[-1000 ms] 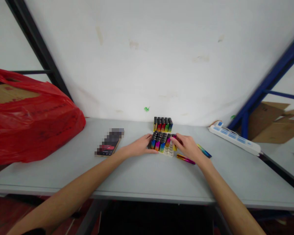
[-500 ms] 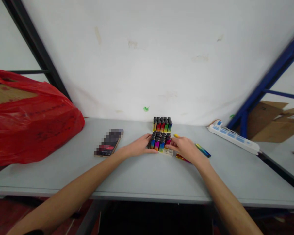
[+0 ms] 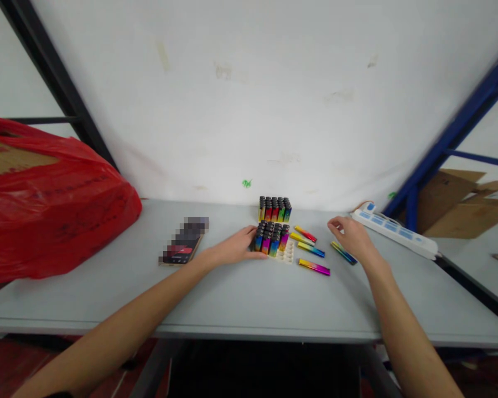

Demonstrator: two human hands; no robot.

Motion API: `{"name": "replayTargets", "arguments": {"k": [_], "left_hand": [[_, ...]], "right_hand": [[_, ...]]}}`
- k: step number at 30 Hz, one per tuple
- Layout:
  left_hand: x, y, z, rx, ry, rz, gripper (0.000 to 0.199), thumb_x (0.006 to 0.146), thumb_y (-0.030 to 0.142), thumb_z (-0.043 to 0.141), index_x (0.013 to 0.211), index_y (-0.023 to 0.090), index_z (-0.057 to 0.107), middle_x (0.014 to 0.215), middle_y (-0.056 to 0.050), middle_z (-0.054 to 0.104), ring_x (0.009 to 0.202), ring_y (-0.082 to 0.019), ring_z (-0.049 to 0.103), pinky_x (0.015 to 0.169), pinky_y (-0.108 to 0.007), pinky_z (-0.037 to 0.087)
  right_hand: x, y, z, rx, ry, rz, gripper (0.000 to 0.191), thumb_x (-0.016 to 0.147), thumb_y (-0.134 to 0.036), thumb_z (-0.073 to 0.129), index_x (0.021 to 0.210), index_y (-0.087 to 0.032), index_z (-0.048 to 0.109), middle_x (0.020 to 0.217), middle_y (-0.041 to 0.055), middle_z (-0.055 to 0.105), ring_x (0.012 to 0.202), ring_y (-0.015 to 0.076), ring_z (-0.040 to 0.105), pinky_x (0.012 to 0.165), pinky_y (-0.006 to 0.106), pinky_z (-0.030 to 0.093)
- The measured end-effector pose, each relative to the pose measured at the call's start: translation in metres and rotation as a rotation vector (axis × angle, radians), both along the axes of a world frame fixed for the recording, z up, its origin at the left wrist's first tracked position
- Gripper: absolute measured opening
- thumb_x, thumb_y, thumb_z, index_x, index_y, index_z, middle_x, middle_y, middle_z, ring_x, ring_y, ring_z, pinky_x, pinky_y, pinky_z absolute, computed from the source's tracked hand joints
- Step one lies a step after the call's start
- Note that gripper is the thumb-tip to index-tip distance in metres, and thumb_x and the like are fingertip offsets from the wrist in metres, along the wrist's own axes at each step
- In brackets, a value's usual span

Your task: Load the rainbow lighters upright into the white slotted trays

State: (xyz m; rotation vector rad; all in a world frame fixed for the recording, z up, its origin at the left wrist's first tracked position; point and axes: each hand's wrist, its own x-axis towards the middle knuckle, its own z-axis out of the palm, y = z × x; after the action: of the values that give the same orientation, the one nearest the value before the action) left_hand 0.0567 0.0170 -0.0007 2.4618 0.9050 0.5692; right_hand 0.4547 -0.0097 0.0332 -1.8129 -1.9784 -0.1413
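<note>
Several upright lighters point(image 3: 266, 245) with black tops and multicoloured bodies stand in a pale tray point(image 3: 288, 254), whose empty holes show at the right front. My left hand point(image 3: 241, 246) grips the tray's left side, thumb along the front and fingers behind. Off to the right, my right hand point(image 3: 350, 236) hovers over the table with loosely curved, parted fingers and nothing visible in them. Closest to it lies a blue-and-yellow lighter point(image 3: 343, 253). Between tray and right hand lie more loose lighters, including a yellow-and-magenta one point(image 3: 314, 267) and a yellow-and-blue one point(image 3: 311, 249).
Behind the tray stands a second block of upright lighters point(image 3: 275, 209), near the wall. A phone point(image 3: 186, 243) lies left of my left hand. A red plastic bag point(image 3: 66, 215) fills the far left, and a white power strip point(image 3: 396, 232) lies at the right.
My right hand has left the tray and moved right, past the loose lighters, which are now uncovered. My left hand stays at the tray.
</note>
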Motion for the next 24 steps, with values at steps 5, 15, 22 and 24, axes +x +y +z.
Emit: {"name": "replayTargets", "arguments": {"k": [5,15,22,24], "left_hand": [[0.0,0.0,-0.001,0.0,-0.004,-0.003,0.089,0.097,0.075,0.076,0.161,0.017,0.055,0.162,-0.02,0.06,0.151,-0.04,0.058,0.134,-0.05,0.041],[0.0,0.0,0.0,-0.016,-0.01,0.008,0.087,0.096,0.073,0.078,0.16,0.018,0.056,0.162,-0.02,0.06,0.148,-0.041,0.06,0.133,-0.052,0.042],[0.001,0.001,-0.003,-0.012,-0.007,0.003,0.087,0.097,0.071,0.079,0.16,0.016,0.055,0.164,-0.021,0.058,0.151,-0.041,0.057,0.135,-0.052,0.04],[0.001,0.001,-0.003,-0.01,-0.006,0.009,0.088,0.096,0.071,0.08,0.161,0.017,0.055,0.164,-0.022,0.059,0.15,-0.042,0.058,0.134,-0.053,0.041]], "right_hand": [[0.023,-0.013,0.013,-0.247,-0.057,-0.017,0.02,0.104,-0.029,0.065,0.102,-0.019,0.082,0.103,0.0126,0.085,0.093,0.0269,0.08,0.083,0.035,0.057],[0.031,-0.04,0.015,-0.559,-0.039,0.006,0.012,0.096,-0.033,0.074,0.091,-0.023,0.071,0.095,0.0089,0.086,0.091,0.0264,0.08,0.078,0.033,0.054],[0.016,-0.023,0.021,-0.327,0.44,0.225,0.057,0.089,-0.078,0.072,0.106,-0.024,0.066,0.071,0.0023,0.074,0.067,0.0237,0.069,0.067,0.036,0.052],[0.001,-0.019,0.025,-0.188,0.586,0.255,0.068,0.081,-0.085,0.076,0.106,-0.022,0.071,0.066,-0.0006,0.065,0.063,0.0216,0.061,0.064,0.036,0.048]]}}
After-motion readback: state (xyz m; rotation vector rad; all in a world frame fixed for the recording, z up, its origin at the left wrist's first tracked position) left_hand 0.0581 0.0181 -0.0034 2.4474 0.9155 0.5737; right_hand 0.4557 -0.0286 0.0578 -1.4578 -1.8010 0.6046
